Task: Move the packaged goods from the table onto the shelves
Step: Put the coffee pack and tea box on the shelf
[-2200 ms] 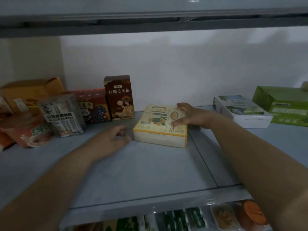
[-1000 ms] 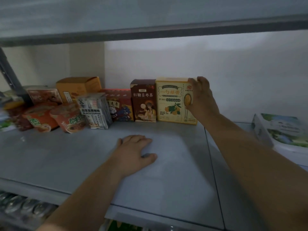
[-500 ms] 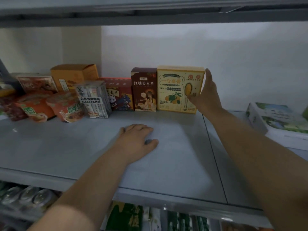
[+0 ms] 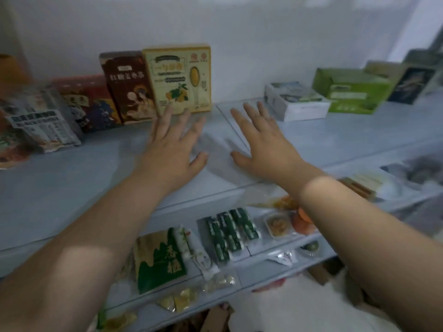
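Yellow box (image 4: 178, 77), the packaged item nearest the hands, stands upright at the back of the shelf (image 4: 72, 183), its printed face forward and its back close to the wall. A brown box (image 4: 127, 87) stands just beside it at 9 o'clock, seemingly touching. A red box (image 4: 84, 99) and a coffee sachet pack (image 4: 40, 121) lie further along that way. At 3 o'clock, well apart, lie a white box (image 4: 297, 101) and a green box (image 4: 352, 92).

Both hands are released, with fingers straight and spread, holding nothing. The left hand (image 4: 172, 144) lies at 6 o'clock from the box, its fingertips overlapping the lower edge in this view. I cannot tell whether they touch the card. The right hand (image 4: 261, 144) is at about 5 o'clock, flat over the bare shelf.

By its look the box is thin printed card: probably light, stiff across the broad faces, easily dented at corners and edges, and rather smooth under the fingers. Standing tall on a narrow base, it may tip forward if nudged low down. If it needs straightening, the safest hold is likely across the two narrow sides, or over the top edge with thumb in front and fingers behind, pressing gently. The counter is out of view, so what is left to carry cannot be judged.
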